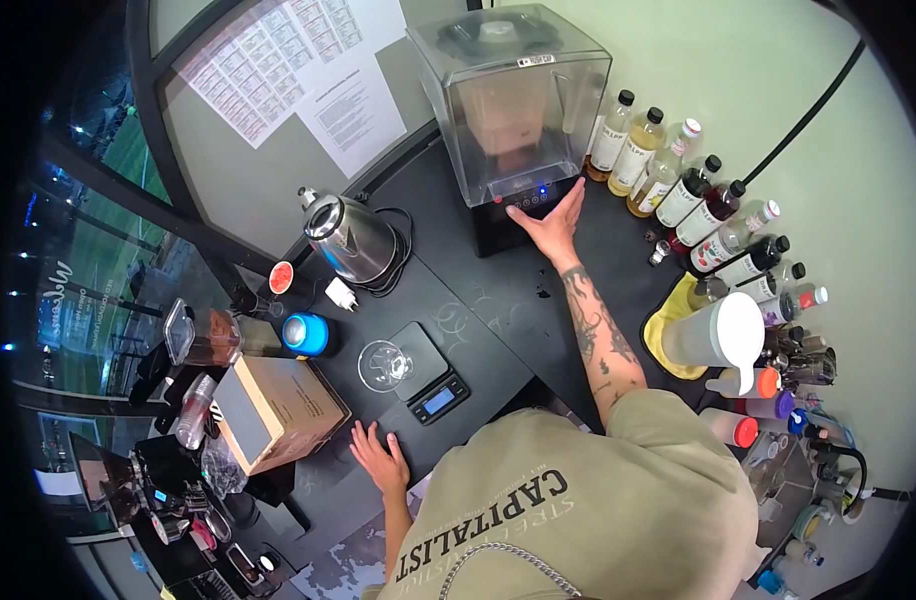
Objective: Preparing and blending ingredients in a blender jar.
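Observation:
My right hand [557,223], on a tattooed forearm, has its fingers spread at the front of a blender base with a lit control panel [531,195]. A clear sound enclosure [503,112] covers the blender jug. My left hand [383,457] rests open at the counter's front edge, holding nothing. Up and to the right of it, a small digital scale [437,400] with a lit display lies on the black counter. A clear glass cup [383,366] is beside or partly over the scale's plate; which one cannot be told.
A steel electric kettle [353,238], white plug [341,294], blue-cased round item [305,334] and cardboard box [285,412] are at the left. Syrup bottles [634,157] line the right wall, above a white-lidded pitcher [702,337] on a yellow cloth [657,330].

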Tool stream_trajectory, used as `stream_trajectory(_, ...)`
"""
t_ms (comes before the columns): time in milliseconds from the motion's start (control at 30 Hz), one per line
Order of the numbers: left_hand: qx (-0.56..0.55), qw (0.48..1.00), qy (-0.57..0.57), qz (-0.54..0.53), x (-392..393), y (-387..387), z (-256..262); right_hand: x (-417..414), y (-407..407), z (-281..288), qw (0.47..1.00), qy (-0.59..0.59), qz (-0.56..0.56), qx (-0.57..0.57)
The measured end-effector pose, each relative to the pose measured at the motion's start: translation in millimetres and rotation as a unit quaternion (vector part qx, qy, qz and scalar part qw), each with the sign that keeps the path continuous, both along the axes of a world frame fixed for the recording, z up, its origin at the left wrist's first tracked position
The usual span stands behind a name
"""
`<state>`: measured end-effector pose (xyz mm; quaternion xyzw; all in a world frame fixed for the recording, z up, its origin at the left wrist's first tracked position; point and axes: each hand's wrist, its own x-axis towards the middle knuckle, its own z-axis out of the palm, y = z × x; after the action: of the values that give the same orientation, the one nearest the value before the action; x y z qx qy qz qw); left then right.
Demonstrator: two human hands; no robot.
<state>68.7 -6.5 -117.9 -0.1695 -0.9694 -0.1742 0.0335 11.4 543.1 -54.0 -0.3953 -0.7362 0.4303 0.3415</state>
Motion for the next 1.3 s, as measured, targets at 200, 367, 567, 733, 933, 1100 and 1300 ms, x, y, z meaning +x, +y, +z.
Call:
stream_trajectory(200,-0.005,1.0,-0.019,0.013,0,7,3,-28,-23,19,0.993,-0.019,-0.079,-0.087)
stream_trajectory(367,-0.012,1.0,-0.024,0.016,-1,11,9,-28,-23,19,0.992,-0.04,-0.085,-0.088)
stream_trajectory(567,-0.016,0.999,-0.025,0.013,-4,9,4,-24,-23,20,0.992,-0.041,-0.086,-0.088)
stream_trajectory(733,-0.019,0.999,-0.02,0.019,-2,8,4,-5,-14,-6,0.999,0.002,-0.043,-0.02)
stream_trajectory(933,-0.018,0.999,-0.022,0.014,-3,12,6,5,8,-26,0.997,0.029,-0.06,0.044)
stream_trajectory(1100,-0.022,0.999,-0.029,0.021,-1,10,5,3,3,-16,0.997,-0.002,-0.069,-0.017)
stream_trajectory(1300,-0.021,0.999,-0.027,0.016,1,9,5,2,-4,-4,0.994,-0.059,-0.084,-0.025)
